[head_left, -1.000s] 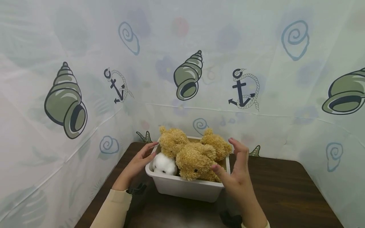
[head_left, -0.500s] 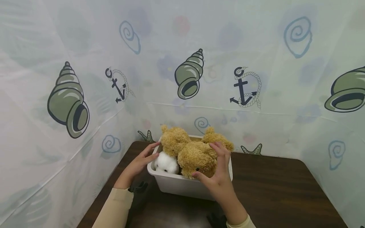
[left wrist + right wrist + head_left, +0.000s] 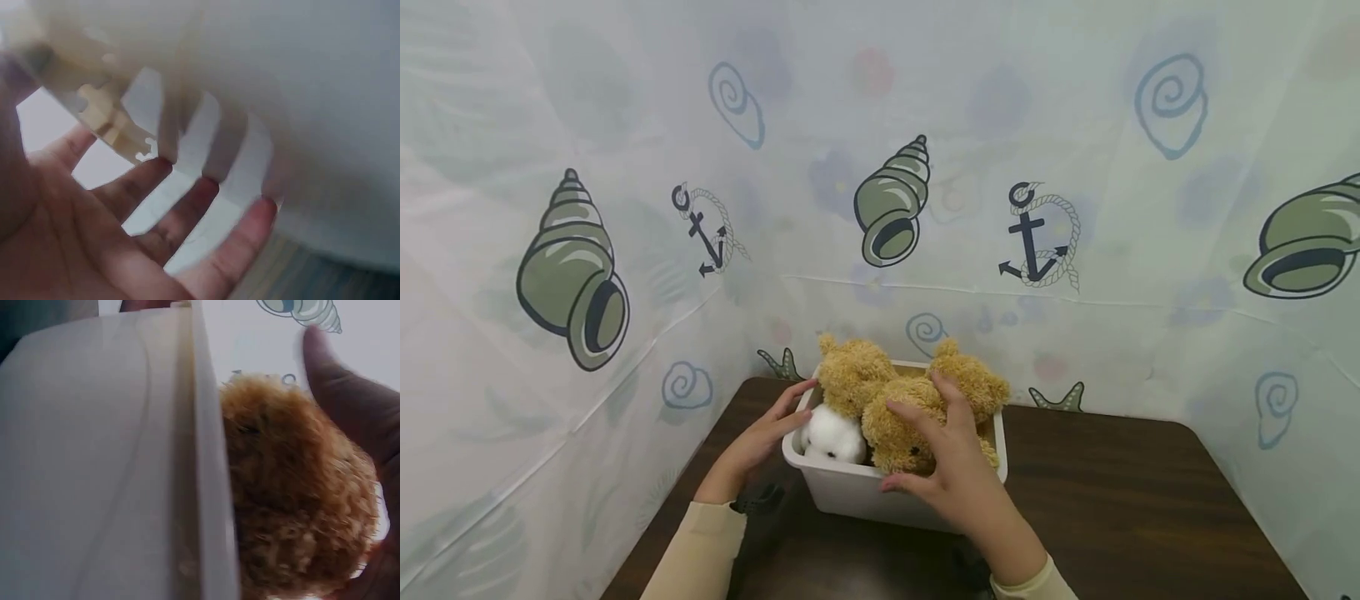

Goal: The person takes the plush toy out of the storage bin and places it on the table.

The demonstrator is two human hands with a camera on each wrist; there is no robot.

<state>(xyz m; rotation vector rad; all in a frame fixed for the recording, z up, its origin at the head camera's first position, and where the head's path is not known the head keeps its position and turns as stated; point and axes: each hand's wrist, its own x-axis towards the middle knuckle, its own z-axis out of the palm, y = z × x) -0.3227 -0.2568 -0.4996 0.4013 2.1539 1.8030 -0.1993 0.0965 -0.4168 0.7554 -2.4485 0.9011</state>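
Observation:
A white plastic bin [image 3: 850, 492] full of plush toys stands on the table. In its left front corner sits a white plush toy [image 3: 832, 435]. Tan curly-furred teddy bears lie at the back left [image 3: 853, 375], back right [image 3: 973, 382] and front middle [image 3: 895, 425]. My left hand [image 3: 760, 442] rests at the bin's left side; the left wrist view shows its extended fingertips touching the bin wall [image 3: 331, 125]. My right hand [image 3: 958, 462] is spread over the front teddy bear, thumb near the front rim. In the right wrist view, its thumb stands off the fur [image 3: 294, 494].
The dark wooden table [image 3: 1135, 500] extends to the right of the bin. A pale cloth wall [image 3: 970, 100] printed with shells and anchors rises behind and to the left. More tan fur [image 3: 988, 452] shows low at the bin's right end.
My right hand has moved left from the bin's right end to over the front teddy bear. The left hand stays at the bin's left side, and the toys keep their places.

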